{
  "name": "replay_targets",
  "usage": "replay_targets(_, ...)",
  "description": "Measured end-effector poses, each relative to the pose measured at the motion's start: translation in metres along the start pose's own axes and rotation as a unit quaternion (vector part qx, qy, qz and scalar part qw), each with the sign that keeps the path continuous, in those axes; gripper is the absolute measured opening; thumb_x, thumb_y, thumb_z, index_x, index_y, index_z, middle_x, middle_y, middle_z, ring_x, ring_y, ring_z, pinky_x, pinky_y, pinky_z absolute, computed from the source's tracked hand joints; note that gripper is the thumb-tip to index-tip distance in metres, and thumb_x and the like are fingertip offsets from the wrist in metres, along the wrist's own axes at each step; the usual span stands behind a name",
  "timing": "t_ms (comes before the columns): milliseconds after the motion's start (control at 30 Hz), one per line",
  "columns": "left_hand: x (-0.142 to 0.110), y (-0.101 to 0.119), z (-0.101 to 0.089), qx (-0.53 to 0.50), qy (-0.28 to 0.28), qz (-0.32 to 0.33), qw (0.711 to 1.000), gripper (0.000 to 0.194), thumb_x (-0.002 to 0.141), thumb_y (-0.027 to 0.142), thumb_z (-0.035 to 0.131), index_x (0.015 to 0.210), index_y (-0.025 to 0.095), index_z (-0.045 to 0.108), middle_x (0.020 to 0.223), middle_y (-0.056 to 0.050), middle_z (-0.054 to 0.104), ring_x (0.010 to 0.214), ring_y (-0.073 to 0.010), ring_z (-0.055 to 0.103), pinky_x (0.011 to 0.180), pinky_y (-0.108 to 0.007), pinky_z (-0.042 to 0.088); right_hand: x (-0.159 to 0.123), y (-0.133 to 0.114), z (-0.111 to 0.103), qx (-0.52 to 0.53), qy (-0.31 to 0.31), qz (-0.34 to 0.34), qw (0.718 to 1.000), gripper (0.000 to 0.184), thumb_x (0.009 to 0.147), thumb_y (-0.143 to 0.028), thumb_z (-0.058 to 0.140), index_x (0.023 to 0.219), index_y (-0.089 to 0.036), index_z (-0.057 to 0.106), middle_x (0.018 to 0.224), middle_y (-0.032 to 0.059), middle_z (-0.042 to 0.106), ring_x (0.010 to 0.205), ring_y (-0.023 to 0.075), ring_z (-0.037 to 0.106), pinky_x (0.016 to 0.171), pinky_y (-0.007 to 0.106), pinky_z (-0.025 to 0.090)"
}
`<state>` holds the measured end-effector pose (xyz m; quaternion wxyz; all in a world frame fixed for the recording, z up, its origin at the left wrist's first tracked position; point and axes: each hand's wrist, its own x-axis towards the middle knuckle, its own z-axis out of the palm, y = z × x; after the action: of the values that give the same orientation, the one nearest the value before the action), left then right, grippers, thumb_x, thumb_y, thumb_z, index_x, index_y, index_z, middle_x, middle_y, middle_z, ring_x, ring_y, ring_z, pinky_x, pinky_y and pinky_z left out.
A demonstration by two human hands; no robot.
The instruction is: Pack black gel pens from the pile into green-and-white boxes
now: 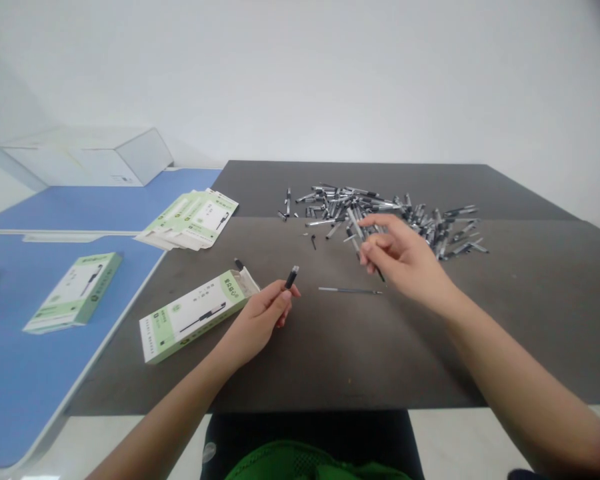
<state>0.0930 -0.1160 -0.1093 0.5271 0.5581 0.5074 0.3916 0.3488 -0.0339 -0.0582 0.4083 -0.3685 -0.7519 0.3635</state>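
My left hand (267,310) is closed around a pen piece with a black grip (292,276), its end pointing up and away; the rest is hidden in my fingers. My right hand (397,253) is closed at the front edge of the pile. A slim clear pen (355,223) passes behind its fingers, with a dark tip showing below them. On the table between the hands lies a pen refill (350,291). Beside my left hand rests a green and white pen box (195,317), its flap open and a dark pen end at its mouth.
A heap of pens and pen parts (430,227) spreads across the dark table (525,320). Several flat green and white boxes (193,217) overlap at the left edge. Another pen box (75,291) and a large white carton (90,157) stand on the blue table (15,380).
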Motion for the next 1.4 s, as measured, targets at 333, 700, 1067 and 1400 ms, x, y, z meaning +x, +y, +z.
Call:
replay_targets(333,-0.005,0.002,0.0,0.047,-0.037,0.035,0.998,0.025,0.102,0.04,0.043,0.1,0.021,0.059,0.071,0.005,0.047,0.066,-0.0119,0.049,0.067,-0.026,0.039,-0.003,-0.024,0.008,0.369,-0.062,0.093,0.923,0.044,0.07,-0.036,0.087,0.11,-0.023,0.074,0.112,0.0065,0.078,0.101,0.0231,0.075,0.088,0.038,0.062)
replay_targets(700,-0.008,0.007,-0.001,0.086,-0.044,0.054,0.994,0.025,0.102,0.038,0.042,0.097,0.021,0.06,0.072,0.004,0.05,0.069,-0.013,0.05,0.069,-0.026,0.038,-0.007,-0.04,0.053,0.331,0.035,0.047,0.942,0.031,0.095,-0.047,0.063,0.082,-0.019,0.066,0.061,-0.0026,0.067,0.049,0.009,0.059,0.048,0.022,0.047)
replay_targets(1067,-0.01,0.006,-0.001,0.096,-0.048,0.039,0.993,0.027,0.1,0.041,0.046,0.1,0.021,0.064,0.072,0.004,0.049,0.067,-0.0142,0.05,0.067,-0.026,0.039,-0.007,-0.04,0.048,0.229,0.011,0.048,0.972,0.037,0.094,-0.054,0.059,0.079,-0.02,0.06,0.056,-0.0034,0.06,0.047,0.0103,0.054,0.047,0.024,0.043)
replay_targets(1400,-0.013,0.01,0.001,-0.038,-0.062,0.039,0.997,0.026,0.101,0.04,0.047,0.093,0.02,0.062,0.069,0.004,0.049,0.063,-0.0117,0.047,0.062,-0.025,0.037,0.0,-0.04,0.045,0.129,-0.211,0.048,0.968,0.028,0.097,-0.038,0.058,0.117,-0.019,0.058,0.063,-0.0071,0.051,0.054,0.0092,0.046,0.05,0.022,0.035)
